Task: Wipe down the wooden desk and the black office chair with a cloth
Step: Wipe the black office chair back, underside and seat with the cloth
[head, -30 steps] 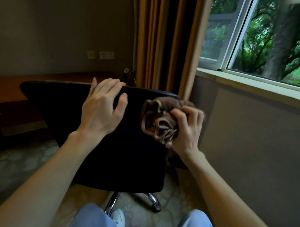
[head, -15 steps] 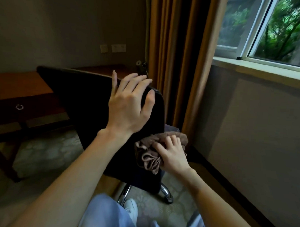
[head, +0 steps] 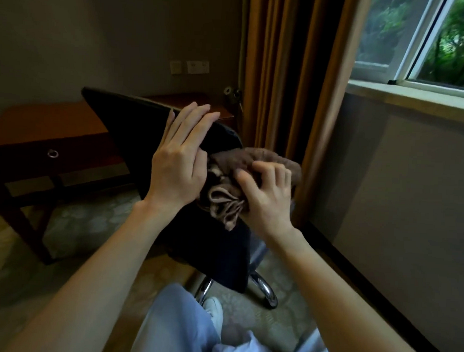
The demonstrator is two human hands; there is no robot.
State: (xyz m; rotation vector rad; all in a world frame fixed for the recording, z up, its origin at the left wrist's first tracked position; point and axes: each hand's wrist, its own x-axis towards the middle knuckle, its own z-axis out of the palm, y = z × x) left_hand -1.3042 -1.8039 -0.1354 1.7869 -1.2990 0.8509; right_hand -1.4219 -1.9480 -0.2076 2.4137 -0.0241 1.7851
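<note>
The right hand (head: 267, 195), clutching the bunched brown cloth (head: 233, 186), has risen up the black chair back (head: 137, 135); the flat left hand (head: 179, 160) still steadies its top.

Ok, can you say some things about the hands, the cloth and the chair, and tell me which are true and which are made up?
1. The right hand holds a bunched brown cloth. True.
2. The left hand holds the cloth too. False: it rests with straight fingers on the black chair back.
3. The cloth is lying on the wooden desk. False: it is pressed against the chair's edge.
4. A curtain hangs beside the window. True.
</note>
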